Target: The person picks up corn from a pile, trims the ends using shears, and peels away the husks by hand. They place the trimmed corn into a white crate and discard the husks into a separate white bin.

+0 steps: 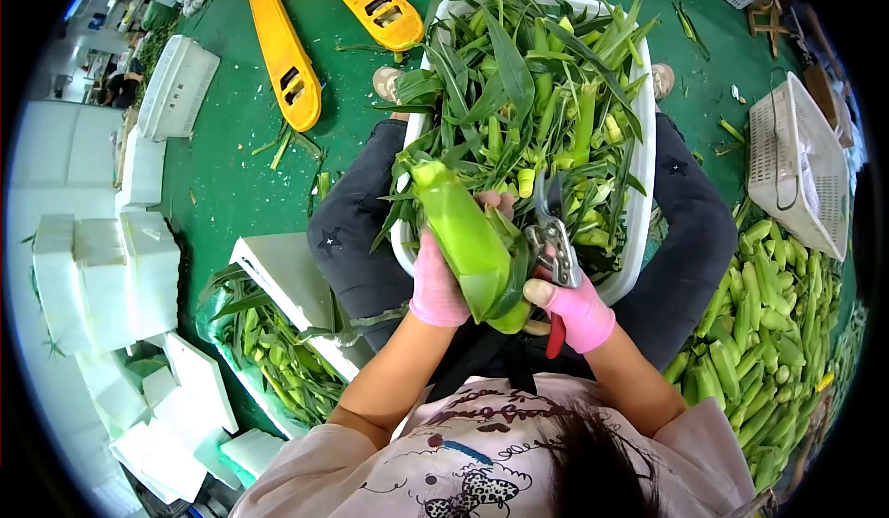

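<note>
An ear of corn in its green husk [460, 236] lies tilted in my left hand [437, 282], which wears a pink glove with bare fingertips and is closed around it. My right hand [582, 312], gloved the same way, grips a pair of pruning shears [556, 240] with red handles. The shears' blades point away from me, beside the corn's lower end. Just beyond both hands, between my knees, a white tub [632, 263] is heaped with cut husk leaves and stalk ends [528, 101].
On the right lies a big pile of husked-green corn ears [759, 333], with a white crate [796, 166] behind it. White foam boxes [111, 277] stand at left, near a bag of leaves [278, 351]. Yellow pallet-jack forks [287, 64] rest on the green floor [222, 175].
</note>
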`<state>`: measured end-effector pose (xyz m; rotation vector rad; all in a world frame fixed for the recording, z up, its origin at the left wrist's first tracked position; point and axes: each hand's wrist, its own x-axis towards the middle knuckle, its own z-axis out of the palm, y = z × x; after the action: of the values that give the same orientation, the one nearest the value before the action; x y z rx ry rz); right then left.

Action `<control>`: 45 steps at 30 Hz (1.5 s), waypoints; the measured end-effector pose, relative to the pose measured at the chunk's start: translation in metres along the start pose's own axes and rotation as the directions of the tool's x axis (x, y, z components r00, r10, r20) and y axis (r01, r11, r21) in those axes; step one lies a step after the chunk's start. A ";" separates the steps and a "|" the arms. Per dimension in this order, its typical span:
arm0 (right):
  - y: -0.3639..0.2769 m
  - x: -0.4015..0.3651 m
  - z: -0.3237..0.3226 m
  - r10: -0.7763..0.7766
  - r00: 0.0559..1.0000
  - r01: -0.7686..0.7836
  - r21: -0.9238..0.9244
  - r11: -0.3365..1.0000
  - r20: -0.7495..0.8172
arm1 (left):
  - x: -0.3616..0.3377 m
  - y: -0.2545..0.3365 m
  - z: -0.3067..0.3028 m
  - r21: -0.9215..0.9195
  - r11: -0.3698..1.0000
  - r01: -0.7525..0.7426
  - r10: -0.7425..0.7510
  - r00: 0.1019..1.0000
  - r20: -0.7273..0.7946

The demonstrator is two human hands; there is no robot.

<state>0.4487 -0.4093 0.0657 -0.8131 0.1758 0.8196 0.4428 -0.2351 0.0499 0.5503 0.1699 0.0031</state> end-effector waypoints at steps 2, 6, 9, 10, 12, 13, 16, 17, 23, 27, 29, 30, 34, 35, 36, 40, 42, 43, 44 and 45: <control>0.005 0.004 -0.013 0.097 0.993 -0.089 -0.112 0.990 0.071 | -0.003 0.001 -0.001 0.207 0.977 -0.041 0.067 0.990 -0.122; 0.006 0.006 0.006 -0.022 0.999 0.021 -0.025 0.999 -0.033 | -0.003 -0.010 -0.025 0.621 0.779 -0.090 0.393 0.842 -0.370; 0.014 0.011 -0.003 -0.148 0.966 0.154 0.012 0.988 -0.212 | -0.004 -0.016 -0.025 0.752 0.655 -0.077 0.458 0.832 -0.313; 0.014 0.011 -0.002 -0.198 0.943 0.205 -0.002 0.979 -0.266 | -0.008 -0.020 -0.023 0.825 0.555 -0.110 0.431 0.886 -0.172; 0.017 0.011 -0.005 -0.425 0.867 0.362 -0.256 0.896 -0.262 | -0.014 -0.027 0.001 0.913 0.290 -0.288 0.324 0.927 0.190; 0.021 0.012 -0.006 -0.520 0.821 0.435 -0.331 0.837 -0.235 | -0.014 -0.029 0.021 0.911 0.405 -0.079 0.209 0.978 -0.008; 0.023 -0.001 -0.003 -0.520 0.812 0.452 -0.280 0.847 -0.264 | -0.013 -0.036 0.016 0.863 0.502 -0.057 0.262 0.961 -0.089; 0.016 -0.004 -0.009 -0.469 0.839 0.424 -0.209 0.881 -0.274 | -0.012 -0.036 0.015 0.878 0.471 -0.079 0.238 0.970 -0.040; 0.005 -0.003 -0.022 -0.286 0.929 0.301 0.029 0.953 -0.234 | -0.015 -0.043 0.026 0.977 0.117 -0.176 0.206 0.967 0.150; 0.005 -0.014 -0.037 -0.255 0.929 0.290 0.099 0.952 -0.267 | -0.016 -0.030 0.026 0.991 -0.078 -0.109 -0.179 0.979 0.094; 0.004 -0.025 -0.046 -0.285 0.906 0.331 0.104 0.938 -0.312 | -0.016 -0.032 0.020 0.950 -0.143 -0.277 -0.304 0.926 0.224; 0.003 -0.028 -0.050 -0.319 0.880 0.369 0.084 0.926 -0.352 | -0.014 -0.032 0.021 0.890 -0.215 -0.402 -0.340 0.885 0.317; -0.038 -0.052 -0.099 -0.454 0.660 0.669 0.195 0.717 -0.599 | -0.004 -0.020 -0.001 0.774 -0.413 -0.480 -0.324 0.872 0.368; -0.055 -0.065 -0.117 -0.528 0.553 0.758 0.127 0.639 -0.645 | 0.007 -0.014 -0.017 0.786 -0.428 -0.446 -0.239 0.895 0.377; -0.067 -0.090 -0.134 -0.520 0.528 0.764 0.109 0.636 -0.671 | 0.021 -0.005 -0.031 0.783 -0.505 -0.364 -0.146 0.930 0.338; -0.078 -0.195 -0.185 -0.500 0.182 0.819 -0.151 0.553 -0.847 | 0.089 0.002 -0.048 0.955 -0.186 -0.232 0.331 0.900 0.283; -0.064 -0.263 -0.195 -0.415 0.049 0.840 -0.187 0.510 -0.908 | 0.112 -0.005 -0.044 0.833 -0.458 -0.311 0.196 0.879 0.435; -0.057 -0.305 -0.217 -0.378 -0.067 0.845 -0.254 0.471 -0.924 | 0.138 -0.019 -0.070 0.626 -0.635 -0.452 0.075 0.771 0.633; -0.047 -0.357 -0.240 -0.241 -0.050 0.892 -0.152 0.426 -0.969 | 0.153 -0.029 -0.075 0.543 -0.679 -0.494 -0.028 0.757 0.653; -0.049 -0.405 -0.230 -0.183 -0.124 0.928 -0.179 0.328 -0.975 | 0.149 -0.031 -0.046 0.573 -0.641 -0.510 -0.074 0.784 0.616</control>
<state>0.2416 -0.8266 0.1115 -0.4687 1.0255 -0.9318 0.5812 -0.2304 -0.0292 2.7401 -0.5879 0.4364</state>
